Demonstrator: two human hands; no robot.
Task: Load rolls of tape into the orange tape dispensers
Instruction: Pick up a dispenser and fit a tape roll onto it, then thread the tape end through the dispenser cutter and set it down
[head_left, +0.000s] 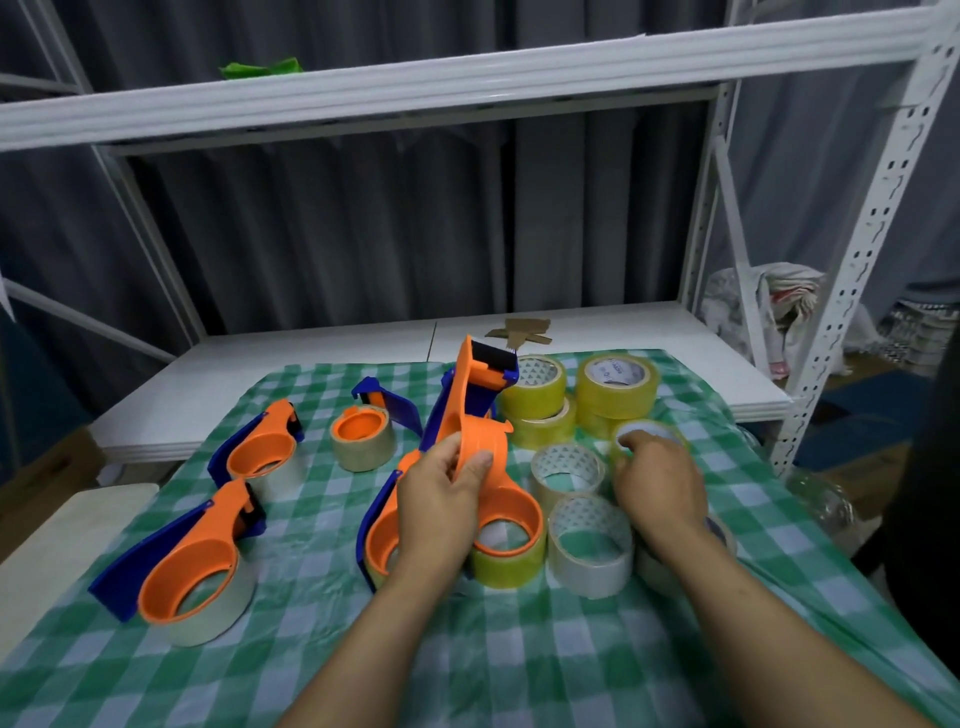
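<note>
Done: two loaded dispensers lie left on the cloth;
Left hand: grips an orange dispenser upright, centre;
Right hand: fingers curl over a yellow roll;
Remaining: loose rolls beside it, unloaded

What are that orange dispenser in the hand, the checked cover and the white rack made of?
The orange dispenser, held in the left hand, looks like moulded plastic: even colour, smooth, slightly glossy. The checked cover seems thin plastic sheeting or light cloth; it wrinkles and shines faintly. The white rack looks like painted metal, with punched slots in its upright.
</note>
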